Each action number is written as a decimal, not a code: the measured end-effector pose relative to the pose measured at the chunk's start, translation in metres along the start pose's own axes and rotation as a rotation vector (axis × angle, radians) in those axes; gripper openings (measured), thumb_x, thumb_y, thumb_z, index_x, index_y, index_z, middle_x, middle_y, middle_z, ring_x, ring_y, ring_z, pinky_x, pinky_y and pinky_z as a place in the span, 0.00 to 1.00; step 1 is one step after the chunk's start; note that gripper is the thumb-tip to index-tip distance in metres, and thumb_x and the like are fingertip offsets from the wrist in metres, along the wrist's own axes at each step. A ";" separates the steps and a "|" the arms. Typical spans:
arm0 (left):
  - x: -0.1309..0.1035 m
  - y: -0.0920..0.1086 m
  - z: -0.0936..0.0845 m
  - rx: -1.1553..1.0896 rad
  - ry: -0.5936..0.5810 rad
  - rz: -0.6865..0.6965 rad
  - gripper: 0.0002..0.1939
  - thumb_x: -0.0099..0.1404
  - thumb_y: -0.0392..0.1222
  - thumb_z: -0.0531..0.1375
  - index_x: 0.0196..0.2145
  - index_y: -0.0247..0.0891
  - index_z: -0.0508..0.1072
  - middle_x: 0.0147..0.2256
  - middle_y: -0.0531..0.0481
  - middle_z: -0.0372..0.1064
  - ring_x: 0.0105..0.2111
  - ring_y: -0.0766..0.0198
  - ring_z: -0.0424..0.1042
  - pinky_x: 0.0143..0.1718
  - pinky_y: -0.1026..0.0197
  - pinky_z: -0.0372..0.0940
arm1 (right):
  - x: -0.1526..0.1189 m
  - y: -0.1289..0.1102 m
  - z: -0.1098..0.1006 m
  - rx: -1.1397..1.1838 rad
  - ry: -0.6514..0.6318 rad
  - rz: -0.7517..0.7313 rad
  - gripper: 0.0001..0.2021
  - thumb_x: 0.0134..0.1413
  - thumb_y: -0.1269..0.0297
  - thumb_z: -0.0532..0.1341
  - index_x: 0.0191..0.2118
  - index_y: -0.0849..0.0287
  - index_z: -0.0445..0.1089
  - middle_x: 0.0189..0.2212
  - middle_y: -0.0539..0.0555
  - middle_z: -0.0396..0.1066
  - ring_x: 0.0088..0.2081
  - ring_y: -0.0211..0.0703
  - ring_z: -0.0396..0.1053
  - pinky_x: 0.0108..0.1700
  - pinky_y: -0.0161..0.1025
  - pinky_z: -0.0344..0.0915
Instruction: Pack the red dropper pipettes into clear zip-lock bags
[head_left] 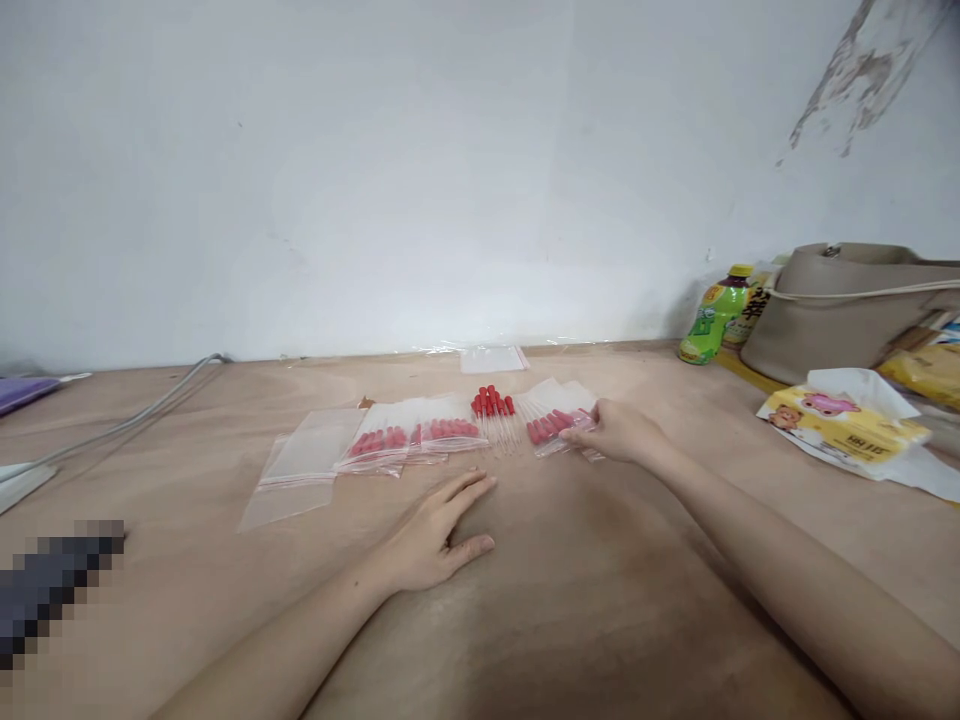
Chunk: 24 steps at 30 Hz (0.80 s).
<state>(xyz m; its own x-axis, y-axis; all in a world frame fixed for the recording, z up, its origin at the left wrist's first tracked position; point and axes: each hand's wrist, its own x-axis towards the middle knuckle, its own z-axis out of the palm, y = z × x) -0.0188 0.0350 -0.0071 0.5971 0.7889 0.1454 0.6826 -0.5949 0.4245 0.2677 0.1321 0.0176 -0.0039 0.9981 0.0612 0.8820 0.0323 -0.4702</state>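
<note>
Loose glass droppers with red rubber bulbs lie in a small pile at the middle of the table. To their right is a fan of clear zip bags, with red bulbs showing through the plastic. My right hand pinches the right edge of these bags between thumb and fingers. Left of the pile, more filled zip bags overlap in a row, and flat clear bags without red bulbs lie beyond them. My left hand rests open in front of the row, fingers stretched out, holding nothing.
Another flat zip bag lies by the wall. At right stand a green drink bottle and a beige bag, with a yellow tissue pack before them. A grey cable crosses the left side, near a blurred-out dark object.
</note>
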 end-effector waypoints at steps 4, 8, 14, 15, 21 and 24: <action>0.001 0.000 0.000 0.002 0.000 0.004 0.29 0.62 0.49 0.53 0.58 0.46 0.50 0.59 0.49 0.46 0.58 0.57 0.49 0.56 0.52 0.51 | 0.001 -0.006 -0.008 -0.315 0.258 -0.218 0.21 0.50 0.49 0.52 0.36 0.63 0.70 0.36 0.63 0.70 0.41 0.53 0.66 0.41 0.44 0.59; 0.002 0.000 0.000 0.005 0.012 0.015 0.28 0.62 0.49 0.54 0.58 0.46 0.51 0.58 0.48 0.47 0.57 0.56 0.49 0.56 0.51 0.51 | 0.007 -0.018 0.018 -0.372 0.182 -0.517 0.22 0.54 0.51 0.48 0.53 0.50 0.60 0.54 0.57 0.57 0.54 0.53 0.53 0.51 0.53 0.48; -0.001 0.000 0.001 0.003 0.028 0.026 0.27 0.62 0.50 0.53 0.57 0.46 0.53 0.58 0.48 0.49 0.56 0.56 0.51 0.55 0.51 0.52 | 0.006 -0.021 0.039 -0.363 -0.016 -0.363 0.22 0.56 0.48 0.40 0.54 0.43 0.57 0.54 0.56 0.56 0.53 0.55 0.52 0.46 0.57 0.52; -0.001 0.001 0.001 0.009 0.043 0.045 0.26 0.62 0.49 0.53 0.57 0.46 0.54 0.57 0.48 0.50 0.56 0.56 0.51 0.55 0.51 0.52 | 0.004 -0.019 0.037 -0.361 -0.007 -0.349 0.22 0.56 0.48 0.40 0.53 0.43 0.57 0.53 0.56 0.57 0.52 0.55 0.52 0.46 0.57 0.53; 0.003 0.000 -0.015 0.140 0.580 0.023 0.13 0.63 0.43 0.52 0.46 0.43 0.65 0.47 0.48 0.63 0.51 0.58 0.59 0.54 0.52 0.52 | -0.005 0.004 0.024 -0.335 -0.007 -0.277 0.22 0.56 0.48 0.40 0.52 0.43 0.59 0.51 0.57 0.58 0.51 0.56 0.54 0.44 0.60 0.53; 0.004 -0.023 -0.047 0.242 0.853 -0.234 0.11 0.63 0.44 0.50 0.38 0.39 0.68 0.38 0.47 0.66 0.43 0.57 0.64 0.49 0.54 0.56 | -0.006 0.003 0.022 -0.320 0.041 -0.264 0.22 0.55 0.47 0.41 0.50 0.45 0.62 0.52 0.58 0.58 0.52 0.56 0.54 0.46 0.63 0.48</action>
<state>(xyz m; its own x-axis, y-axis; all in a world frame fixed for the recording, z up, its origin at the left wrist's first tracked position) -0.0521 0.0589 0.0260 -0.0155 0.6825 0.7307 0.8740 -0.3457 0.3415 0.2605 0.1274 -0.0037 -0.2365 0.9547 0.1808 0.9552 0.2625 -0.1363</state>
